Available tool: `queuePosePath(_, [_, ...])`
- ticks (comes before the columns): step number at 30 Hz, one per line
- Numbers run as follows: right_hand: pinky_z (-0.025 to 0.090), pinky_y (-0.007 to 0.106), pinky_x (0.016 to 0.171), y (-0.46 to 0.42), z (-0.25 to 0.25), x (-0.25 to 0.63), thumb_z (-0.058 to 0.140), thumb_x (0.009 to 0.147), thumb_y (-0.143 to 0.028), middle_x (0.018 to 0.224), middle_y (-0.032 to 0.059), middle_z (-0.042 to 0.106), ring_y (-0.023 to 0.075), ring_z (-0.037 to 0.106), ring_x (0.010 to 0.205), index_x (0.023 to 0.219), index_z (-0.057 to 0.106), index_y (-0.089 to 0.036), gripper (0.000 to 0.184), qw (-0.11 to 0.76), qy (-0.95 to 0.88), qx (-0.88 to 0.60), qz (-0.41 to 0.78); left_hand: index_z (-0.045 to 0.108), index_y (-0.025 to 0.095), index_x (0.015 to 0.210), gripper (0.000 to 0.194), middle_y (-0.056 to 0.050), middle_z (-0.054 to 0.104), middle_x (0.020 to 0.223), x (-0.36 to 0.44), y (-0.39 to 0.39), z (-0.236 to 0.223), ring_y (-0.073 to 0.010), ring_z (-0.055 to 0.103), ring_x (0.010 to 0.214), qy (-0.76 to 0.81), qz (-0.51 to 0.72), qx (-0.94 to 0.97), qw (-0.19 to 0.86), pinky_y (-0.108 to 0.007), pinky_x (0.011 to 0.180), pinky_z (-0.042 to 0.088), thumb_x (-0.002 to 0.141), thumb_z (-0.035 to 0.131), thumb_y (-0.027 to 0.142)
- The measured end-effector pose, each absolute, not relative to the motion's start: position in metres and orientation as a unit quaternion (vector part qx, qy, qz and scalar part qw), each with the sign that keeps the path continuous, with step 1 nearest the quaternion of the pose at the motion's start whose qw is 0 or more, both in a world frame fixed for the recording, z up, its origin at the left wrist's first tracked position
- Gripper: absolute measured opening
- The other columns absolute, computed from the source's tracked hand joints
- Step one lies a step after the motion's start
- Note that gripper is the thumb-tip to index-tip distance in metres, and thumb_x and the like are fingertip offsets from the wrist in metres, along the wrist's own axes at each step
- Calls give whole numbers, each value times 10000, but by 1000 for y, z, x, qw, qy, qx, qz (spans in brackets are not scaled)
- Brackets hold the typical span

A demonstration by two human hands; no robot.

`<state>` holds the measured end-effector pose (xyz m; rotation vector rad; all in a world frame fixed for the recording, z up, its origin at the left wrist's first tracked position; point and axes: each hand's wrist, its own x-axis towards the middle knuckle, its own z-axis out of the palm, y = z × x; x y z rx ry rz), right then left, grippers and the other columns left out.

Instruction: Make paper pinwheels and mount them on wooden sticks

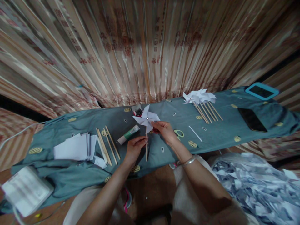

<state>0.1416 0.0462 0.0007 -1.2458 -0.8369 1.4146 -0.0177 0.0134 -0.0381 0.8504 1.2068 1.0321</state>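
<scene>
A white paper pinwheel [142, 119] with a dark pin at its centre faces me above the middle of the cloth. Its wooden stick [147, 153] points down toward me, pinched between the thumb and fingers of my left hand [135, 147]. My right hand [165, 131] grips a paper blade on the right side of the pinwheel. Just behind it lies a small open box of dark pins [138, 112], partly covered by a blade. A green and white glue tube [128, 134] rests left of the pinwheel. Right of my right hand are green-handled scissors [179, 133], partly hidden.
Paper sheets [71, 147] and loose wooden sticks [110, 145] lie at left, near a white box [27, 190]. Several pinwheels [200, 96] are grouped at back right. Farther right are a phone [252, 119] and a blue-framed tablet [262, 91]. A bag of paper scraps [255, 187] stands below.
</scene>
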Motion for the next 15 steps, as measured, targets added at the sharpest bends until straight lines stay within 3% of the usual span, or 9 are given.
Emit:
queuePosePath(6, [340, 238, 475, 41, 1, 140, 804, 530, -683, 527, 5, 645, 82, 470, 459, 524, 662, -174, 529, 475, -423, -522, 568, 789, 156, 755, 362, -28, 735, 686, -19, 15, -38, -139, 626, 617, 526, 453, 368, 618, -273, 667, 522, 494, 891, 384])
queuePosePath(10, [261, 236, 426, 37, 8, 150, 764, 578, -710, 486, 5, 623, 65, 393, 409, 545, 688, -168, 548, 449, -469, -524, 552, 789, 163, 752, 385, -15, 728, 668, -21, 17, -38, -126, 624, 612, 529, 463, 354, 617, -250, 647, 511, 471, 904, 400])
queuePosePath(15, [187, 237, 406, 37, 15, 173, 768, 581, -701, 467, 0, 591, 53, 327, 391, 559, 690, -173, 534, 504, -437, -503, 550, 787, 165, 729, 410, -28, 741, 679, -21, 19, -33, -135, 641, 615, 529, 457, 337, 631, -252, 643, 518, 427, 918, 410])
